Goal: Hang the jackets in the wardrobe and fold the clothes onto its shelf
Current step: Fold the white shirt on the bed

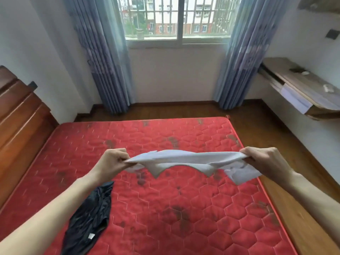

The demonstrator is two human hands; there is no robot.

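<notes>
Your left hand (112, 159) and right hand (265, 161) each pinch one end of the white cloth (185, 160), stretched in the air over the middle of the bed (184, 208). If one grip slips, it could drop crumpled. The dark jacket (92, 218) lies by the bed's near left edge. No wardrobe shows.

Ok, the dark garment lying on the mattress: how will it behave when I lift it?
Probably floppy: the dark garment lies crumpled in soft folds on the mattress, so it should sag from any one grip. Likely light, since the cloth looks thin. Its slight sheen hints it may be slippery, so pinch firmly.
</notes>
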